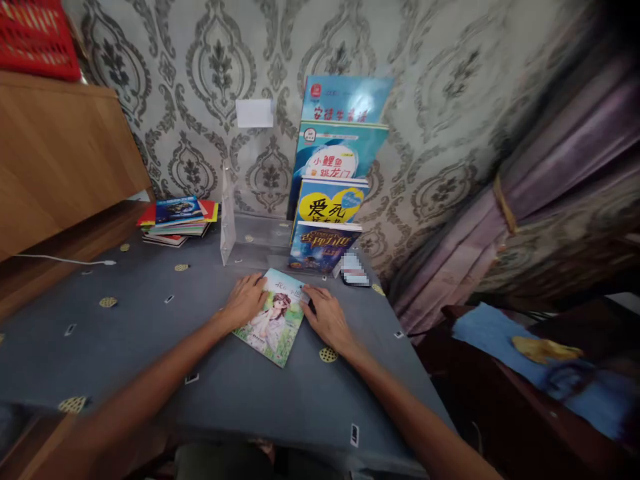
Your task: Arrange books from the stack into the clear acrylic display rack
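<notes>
A thin book [274, 317] with a drawn figure in a green field on its cover lies tilted on the grey tablecloth. My left hand [246, 301] holds its upper left edge, fingertips over the cover. On the opposite side my right hand [327, 319] holds the upper right edge, with thumb and fingers against it. Just beyond my hands stands a clear tiered book rack [228, 220]. Its right column carries several books, among them a dark blue book [323, 248] in front and a yellow-and-blue book [330, 203] behind it.
A pile of books [180, 219] lies at the back left beside a wooden cabinet [65, 133]. A white cable [65, 259] runs across the left side. Right of the rack lies a phone [356, 270], partly pixelated. A purple curtain [480, 233] hangs at the right.
</notes>
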Motion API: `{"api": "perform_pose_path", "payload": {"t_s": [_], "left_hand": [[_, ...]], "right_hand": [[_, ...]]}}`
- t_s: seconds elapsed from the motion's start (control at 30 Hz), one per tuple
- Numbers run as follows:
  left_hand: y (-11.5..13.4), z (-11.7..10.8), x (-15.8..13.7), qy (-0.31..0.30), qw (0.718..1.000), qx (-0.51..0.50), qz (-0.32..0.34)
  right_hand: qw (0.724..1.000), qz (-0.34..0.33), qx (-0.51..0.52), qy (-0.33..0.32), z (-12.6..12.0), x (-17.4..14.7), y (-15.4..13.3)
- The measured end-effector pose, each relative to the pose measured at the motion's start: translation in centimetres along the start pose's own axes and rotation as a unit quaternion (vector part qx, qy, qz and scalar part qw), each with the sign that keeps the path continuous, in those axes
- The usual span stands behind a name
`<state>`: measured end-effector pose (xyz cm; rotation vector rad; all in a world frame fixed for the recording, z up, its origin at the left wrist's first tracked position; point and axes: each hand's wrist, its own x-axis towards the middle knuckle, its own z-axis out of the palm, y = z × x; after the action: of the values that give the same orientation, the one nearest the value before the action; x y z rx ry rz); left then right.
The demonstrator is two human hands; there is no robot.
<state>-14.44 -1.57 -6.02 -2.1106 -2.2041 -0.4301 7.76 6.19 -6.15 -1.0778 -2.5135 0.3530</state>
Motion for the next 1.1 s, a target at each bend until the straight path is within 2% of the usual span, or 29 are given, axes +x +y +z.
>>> {"api": "perform_pose_path", "payload": {"t_s": [0.17, 0.47, 0.6, 0.73, 0.8, 0.83, 0.93, 0.97, 1.0, 1.1], "left_hand": [[0.9, 0.3, 0.5, 0.003, 1.000, -0.017, -0.015], [0.1, 0.8, 0.5, 0.027, 0.992, -0.121, -0.011], [-1.2, 1.2, 1.0, 0.043, 0.972, -0.232, -0.020], [-2.9, 1.4, 1.8, 0.042, 0.931, -0.360, -0.040], [-3.5, 1.4, 2.0, 0.038, 0.895, -0.439, -0.064], [-3.6, 1.4, 2.0, 0.032, 0.860, -0.501, -0.096], [-3.2, 1.6, 1.7, 0.002, 0.706, -0.674, -0.216], [-2.9, 1.7, 1.6, -0.011, 0.671, -0.702, -0.240], [-2.6, 1.7, 1.5, -0.023, 0.658, -0.711, -0.247], [-1.6, 1.8, 1.3, -0.055, 0.645, -0.723, -0.240]], "right_hand": [[0.999, 0.045, -0.019, -0.016, -0.1, 0.9, -0.9], [0.998, 0.054, -0.014, -0.022, 0.1, -0.1, -1.7], [0.998, 0.052, -0.017, -0.026, 0.2, -0.2, -1.8], [0.998, 0.050, -0.027, -0.035, 0.4, -0.2, -1.8], [0.998, 0.049, -0.035, -0.037, 0.5, -0.2, -1.8], [0.997, 0.048, -0.038, -0.038, 0.5, -0.2, -1.8], [0.997, 0.045, -0.043, -0.041, 0.6, -0.2, -1.9], [0.997, 0.044, -0.043, -0.044, 0.7, -0.2, -2.0], [0.997, 0.042, -0.043, -0.048, 0.7, -0.2, -2.0], [0.996, 0.042, -0.040, -0.060, 0.8, -0.1, -1.8]]}}
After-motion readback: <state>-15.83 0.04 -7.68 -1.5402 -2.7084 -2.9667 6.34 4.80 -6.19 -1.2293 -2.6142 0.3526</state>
